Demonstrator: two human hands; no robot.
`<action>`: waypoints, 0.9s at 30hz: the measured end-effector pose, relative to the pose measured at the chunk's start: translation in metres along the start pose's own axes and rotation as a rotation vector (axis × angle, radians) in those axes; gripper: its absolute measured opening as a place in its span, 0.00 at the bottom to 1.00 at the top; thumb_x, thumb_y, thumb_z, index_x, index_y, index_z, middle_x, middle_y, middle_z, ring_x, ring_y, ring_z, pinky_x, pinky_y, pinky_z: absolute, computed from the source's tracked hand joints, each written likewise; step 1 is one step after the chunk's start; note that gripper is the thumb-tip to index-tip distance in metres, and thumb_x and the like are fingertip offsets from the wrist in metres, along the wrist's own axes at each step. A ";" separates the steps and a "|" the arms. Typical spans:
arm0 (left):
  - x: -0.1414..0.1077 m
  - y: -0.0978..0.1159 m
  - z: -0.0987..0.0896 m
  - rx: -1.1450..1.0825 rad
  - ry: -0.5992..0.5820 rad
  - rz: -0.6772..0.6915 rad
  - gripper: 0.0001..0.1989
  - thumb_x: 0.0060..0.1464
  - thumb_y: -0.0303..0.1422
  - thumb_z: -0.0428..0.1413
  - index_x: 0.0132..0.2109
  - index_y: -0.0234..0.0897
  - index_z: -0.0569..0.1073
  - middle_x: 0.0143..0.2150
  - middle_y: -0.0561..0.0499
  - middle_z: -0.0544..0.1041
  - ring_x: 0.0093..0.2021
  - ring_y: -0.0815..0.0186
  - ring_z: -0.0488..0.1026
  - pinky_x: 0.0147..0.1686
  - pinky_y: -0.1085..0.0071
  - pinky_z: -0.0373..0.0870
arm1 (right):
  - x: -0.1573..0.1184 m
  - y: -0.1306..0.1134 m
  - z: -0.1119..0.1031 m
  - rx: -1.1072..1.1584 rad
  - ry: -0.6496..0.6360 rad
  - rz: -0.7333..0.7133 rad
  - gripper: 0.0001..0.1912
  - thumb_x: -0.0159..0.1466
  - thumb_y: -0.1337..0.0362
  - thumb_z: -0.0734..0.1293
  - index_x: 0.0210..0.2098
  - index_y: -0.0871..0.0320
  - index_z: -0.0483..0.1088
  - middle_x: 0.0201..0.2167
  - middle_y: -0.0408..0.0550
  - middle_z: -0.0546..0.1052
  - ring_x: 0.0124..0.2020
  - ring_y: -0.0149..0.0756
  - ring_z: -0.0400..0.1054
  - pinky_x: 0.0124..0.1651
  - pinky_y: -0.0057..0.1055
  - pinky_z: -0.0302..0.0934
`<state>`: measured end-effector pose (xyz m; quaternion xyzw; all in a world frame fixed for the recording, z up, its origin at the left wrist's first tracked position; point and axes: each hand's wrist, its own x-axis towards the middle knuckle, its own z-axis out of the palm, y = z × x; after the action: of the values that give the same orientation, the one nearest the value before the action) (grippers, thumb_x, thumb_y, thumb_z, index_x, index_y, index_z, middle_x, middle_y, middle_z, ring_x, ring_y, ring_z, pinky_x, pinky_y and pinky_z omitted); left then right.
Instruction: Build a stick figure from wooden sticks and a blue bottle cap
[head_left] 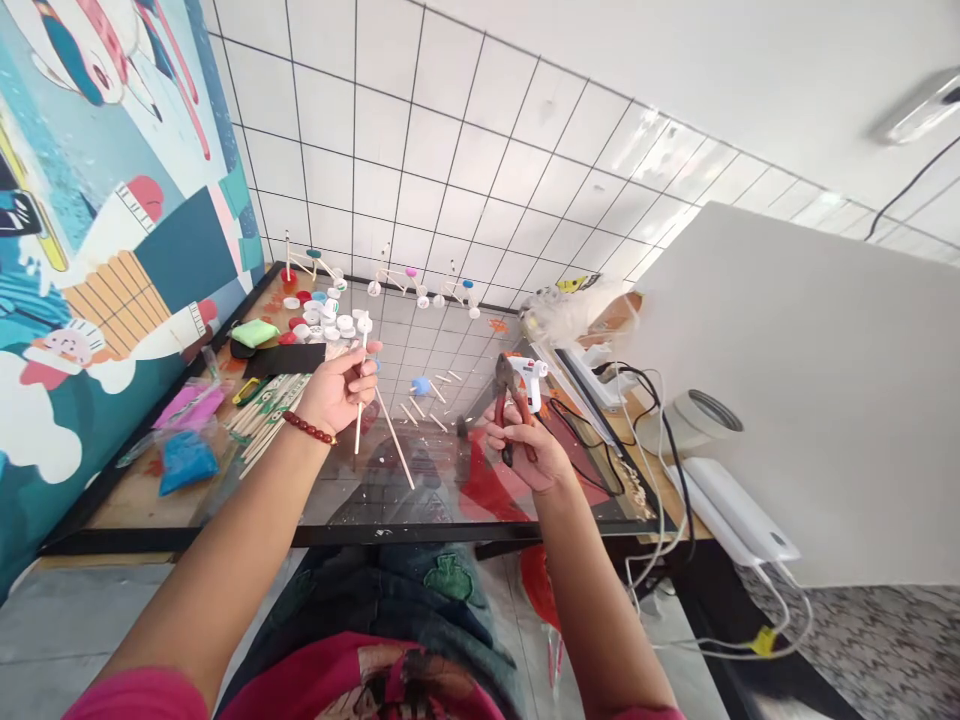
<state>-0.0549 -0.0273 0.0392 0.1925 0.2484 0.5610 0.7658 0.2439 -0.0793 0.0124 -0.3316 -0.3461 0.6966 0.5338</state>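
Observation:
My left hand (337, 392) pinches a thin wooden stick (358, 432) held upright over the table. Another long stick (395, 440) lies on the glossy tabletop to its right. In my right hand (538, 452) is a pair of pincers (505, 380) with reddish-brown handles, jaws pointing up and away from me. Just behind the pincers is a white glue gun (534, 372). Between my hands, several short cut stick pieces (437, 423) lie around a small blue piece (420, 385). The pincers and the stick are apart.
Bottle caps (326, 318) cluster at the back left, near small stick-and-cap models (405, 285). Bundled sticks (274, 410), a blue packet (187, 462) and a pink packet (191, 403) lie left. Cables (660, 420) and a white power strip (739, 515) are on the right.

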 end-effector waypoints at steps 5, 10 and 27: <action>0.001 0.002 -0.002 0.006 0.018 0.023 0.08 0.62 0.25 0.49 0.41 0.30 0.74 0.23 0.56 0.63 0.14 0.78 0.55 0.11 0.82 0.49 | 0.017 0.012 0.018 0.165 -0.026 -0.042 0.18 0.42 0.80 0.68 0.27 0.54 0.62 0.35 0.39 0.71 0.33 0.27 0.65 0.35 0.25 0.66; 0.001 0.004 -0.003 -0.004 0.031 0.027 0.08 0.62 0.25 0.50 0.42 0.29 0.74 0.23 0.56 0.63 0.14 0.78 0.55 0.11 0.82 0.48 | 0.040 0.001 0.031 0.135 -0.157 -0.123 0.20 0.40 0.77 0.66 0.30 0.51 0.64 0.43 0.38 0.73 0.44 0.34 0.68 0.43 0.33 0.68; 0.002 -0.010 0.002 0.076 0.065 -0.036 0.07 0.59 0.25 0.53 0.42 0.29 0.74 0.23 0.56 0.64 0.14 0.78 0.54 0.12 0.82 0.49 | 0.060 0.008 0.029 -0.656 0.060 -0.448 0.06 0.49 0.67 0.70 0.27 0.52 0.76 0.36 0.45 0.77 0.43 0.41 0.71 0.53 0.39 0.62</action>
<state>-0.0455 -0.0283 0.0345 0.1986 0.2978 0.5432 0.7595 0.2033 -0.0262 0.0155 -0.4212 -0.5983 0.4053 0.5480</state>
